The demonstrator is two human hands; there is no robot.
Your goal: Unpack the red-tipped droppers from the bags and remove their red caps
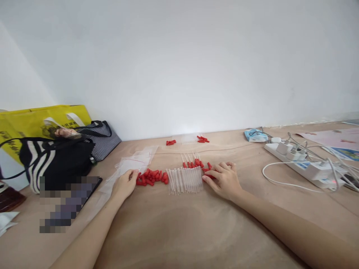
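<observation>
A row of clear thin dropper tubes (pixel 185 181) lies side by side on the brown tabletop. To its left is a heap of red rubber bulbs (pixel 151 176). My left hand (pixel 125 184) is at the heap's left edge with curled fingers; whatever they pinch is hidden. My right hand (pixel 223 181) rests at the row's right end, its bent fingers apart and its thumb near the tubes. Beside its fingertips are a few loose red bulbs (pixel 209 166), partly covered. Just behind the row lie several droppers with red bulbs (pixel 192 164) on their ends, tubes pointing away.
Clear plastic bags (pixel 134 160) lie behind my left hand. Farther left are a phone-like dark slab (pixel 75 203), a black bag (pixel 61 164) and a yellow bag (pixel 25 123). A power strip (pixel 297 164) with cables and a blue mask (pixel 255 135) are at right.
</observation>
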